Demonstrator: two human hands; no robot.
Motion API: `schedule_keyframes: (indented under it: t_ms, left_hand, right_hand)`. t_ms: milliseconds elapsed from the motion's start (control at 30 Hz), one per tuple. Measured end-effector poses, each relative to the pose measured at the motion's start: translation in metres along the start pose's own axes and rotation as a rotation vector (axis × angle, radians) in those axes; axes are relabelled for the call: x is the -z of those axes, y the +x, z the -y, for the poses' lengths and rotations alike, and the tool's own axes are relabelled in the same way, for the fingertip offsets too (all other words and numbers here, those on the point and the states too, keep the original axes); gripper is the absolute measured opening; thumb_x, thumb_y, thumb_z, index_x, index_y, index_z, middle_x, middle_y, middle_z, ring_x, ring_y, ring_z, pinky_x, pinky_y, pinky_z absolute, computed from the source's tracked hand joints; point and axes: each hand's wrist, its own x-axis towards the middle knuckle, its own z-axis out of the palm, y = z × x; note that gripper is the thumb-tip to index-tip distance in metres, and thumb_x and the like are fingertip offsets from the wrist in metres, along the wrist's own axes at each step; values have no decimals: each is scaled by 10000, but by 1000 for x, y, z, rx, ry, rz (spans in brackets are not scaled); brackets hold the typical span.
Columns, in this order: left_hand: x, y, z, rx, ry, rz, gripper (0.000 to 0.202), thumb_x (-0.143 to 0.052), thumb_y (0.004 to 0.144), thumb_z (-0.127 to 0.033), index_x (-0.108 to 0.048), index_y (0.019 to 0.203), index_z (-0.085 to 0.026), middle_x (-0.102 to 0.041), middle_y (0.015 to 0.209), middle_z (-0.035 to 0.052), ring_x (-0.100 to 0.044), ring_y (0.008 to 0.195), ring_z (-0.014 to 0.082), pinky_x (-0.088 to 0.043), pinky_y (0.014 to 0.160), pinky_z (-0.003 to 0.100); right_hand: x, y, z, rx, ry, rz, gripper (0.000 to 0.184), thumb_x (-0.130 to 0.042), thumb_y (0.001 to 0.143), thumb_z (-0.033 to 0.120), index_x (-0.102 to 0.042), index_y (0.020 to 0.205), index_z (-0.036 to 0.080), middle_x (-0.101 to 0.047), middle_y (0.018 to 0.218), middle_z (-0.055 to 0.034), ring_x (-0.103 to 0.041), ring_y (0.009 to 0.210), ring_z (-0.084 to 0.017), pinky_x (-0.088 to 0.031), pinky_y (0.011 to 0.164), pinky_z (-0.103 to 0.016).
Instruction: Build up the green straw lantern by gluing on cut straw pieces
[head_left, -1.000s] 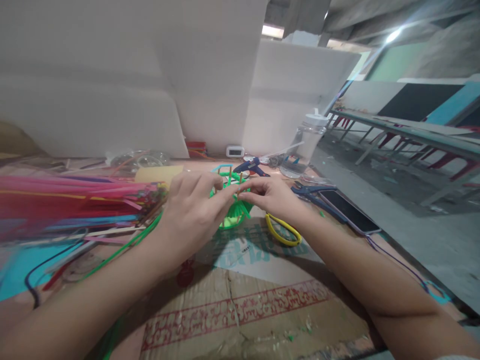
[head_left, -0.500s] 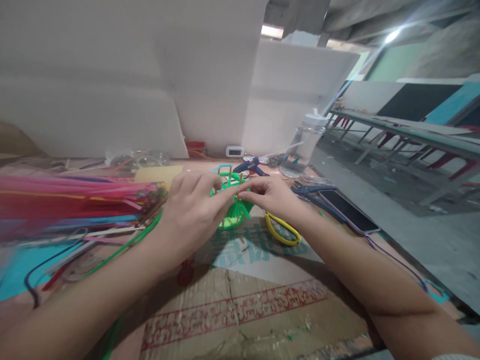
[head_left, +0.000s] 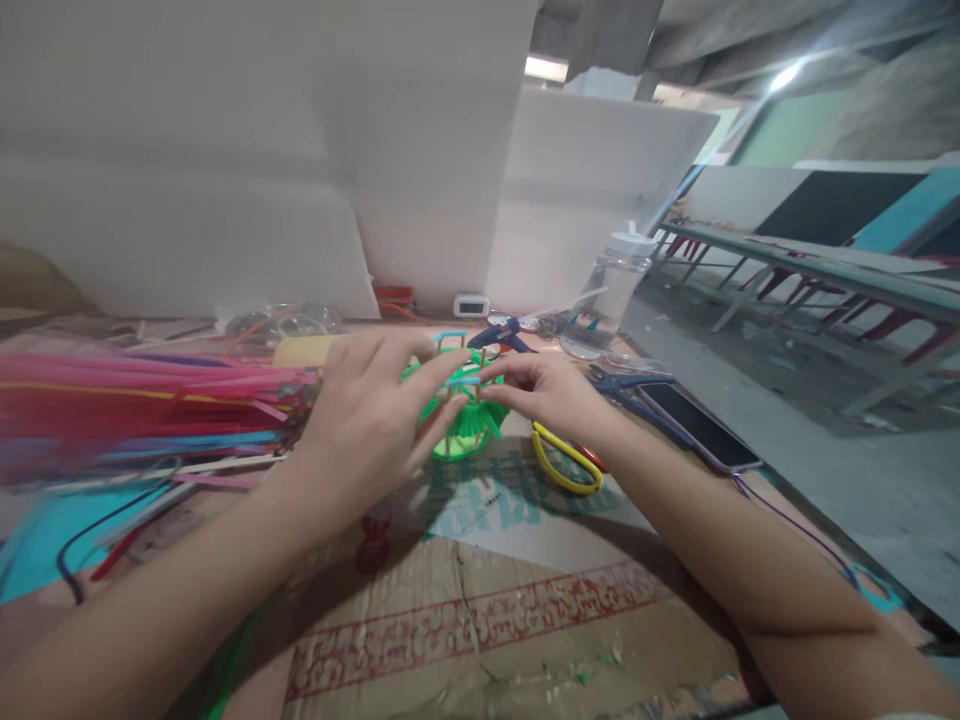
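Note:
A small round green woven piece [head_left: 466,424] with thin brown upright sticks [head_left: 478,392] stands on the cardboard. My left hand [head_left: 379,400] is at its left side, thumb and index finger apart. A short light-blue strip [head_left: 461,381] runs across the gap between those fingertips. From the right, my right hand [head_left: 544,392] pinches thumb and index finger together where the strip's end meets a brown stick. Fingers of both hands cover parts of the green piece.
Yellow-handled scissors [head_left: 566,462] lie right of the green piece. Behind are a blue glue gun [head_left: 502,334], a small white clock [head_left: 471,306] and a water bottle [head_left: 606,290]. A phone [head_left: 699,425] lies at the right edge, pink and red strips [head_left: 150,400] at left.
My left thumb and index finger have spread apart from their pinch and moved slightly left, uncovering the light-blue strip. My right hand keeps pinching in nearly the same spot.

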Motion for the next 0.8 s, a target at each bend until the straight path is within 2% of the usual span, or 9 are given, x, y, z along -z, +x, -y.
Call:
schedule_keyframes:
  t_ms: [133, 233, 333, 400, 467, 533, 600, 700, 800]
  left_hand:
    - [18, 7, 11, 87, -175, -8, 284, -558, 1001, -291, -638, 1250, -181, -708, 1102, 96, -647, 1001, 246, -494, 887, 391]
    - [33, 10, 12, 196, -396, 30, 166, -564, 995, -237, -714, 1064, -222, -752, 962, 15, -684, 871, 164, -504, 787, 282]
    - [31, 3, -3, 223, -633, 273, 137, -639, 949, -254, -752, 870, -257, -747, 787, -44, -668, 716, 123, -464, 661, 231]
    - [16, -8, -17, 211, -709, 510, 142, -663, 934, -293, -769, 845, -263, -755, 784, -33, -668, 726, 140, -458, 689, 247]
    - [-5, -22, -30, 268, -765, 635, 185, -648, 928, -316, -773, 829, -223, -755, 789, 14, -665, 738, 173, -455, 704, 271]
    - [-24, -35, -39, 323, -782, 635, 214, -609, 942, -322, -780, 888, -206, -773, 872, 43, -685, 813, 198, -472, 738, 279]
    - [-36, -46, -45, 389, -799, 601, 239, -585, 956, -341, -781, 941, -205, -779, 920, 50, -692, 857, 205, -488, 766, 286]
    - [-43, -56, -52, 434, -856, 542, 266, -550, 983, -350, -771, 1047, -216, -773, 1024, 53, -685, 965, 201, -497, 861, 294]
    - [-46, -62, -59, 421, -910, 523, 271, -533, 988, -331, -777, 1046, -227, -767, 1026, 57, -669, 981, 206, -485, 875, 306]
  right_hand:
    - [27, -5, 13, 62, 31, -134, 252, -713, 873, 346, -755, 1048, 170, -575, 643, 35, -433, 552, -85, -339, 532, -248]
    - [39, -18, 25, 104, 117, -141, 156, -694, 877, 324, -734, 928, 181, -644, 678, 13, -527, 577, -101, -408, 559, -249]
    - [25, -40, 26, 118, 87, 37, 119, -669, 882, 271, -700, 805, 186, -687, 709, -6, -612, 652, -125, -464, 624, -253]
    - [5, -55, 16, 107, 11, 198, 143, -609, 924, 246, -694, 823, 191, -694, 725, -1, -617, 664, -124, -461, 628, -240]
    - [-16, -67, -2, 117, -56, 256, 189, -534, 961, 210, -680, 842, 189, -688, 738, -2, -620, 686, -129, -456, 641, -235]
    - [-33, -75, -22, 135, -149, 204, 257, -501, 995, 242, -656, 799, 181, -675, 701, -9, -605, 654, -135, -436, 623, -239]
    - [-44, -77, -41, 253, -279, 109, 298, -477, 1023, 294, -660, 819, 178, -687, 712, -29, -600, 650, -147, -414, 617, -253]
    - [-55, -78, -59, 518, -515, -27, 396, -449, 1046, 386, -652, 780, 175, -670, 682, -53, -574, 630, -165, -350, 592, -287]
    - [-61, -79, -66, 633, -629, -124, 483, -431, 1048, 462, -625, 707, 181, -621, 615, -43, -528, 588, -161, -297, 574, -311]
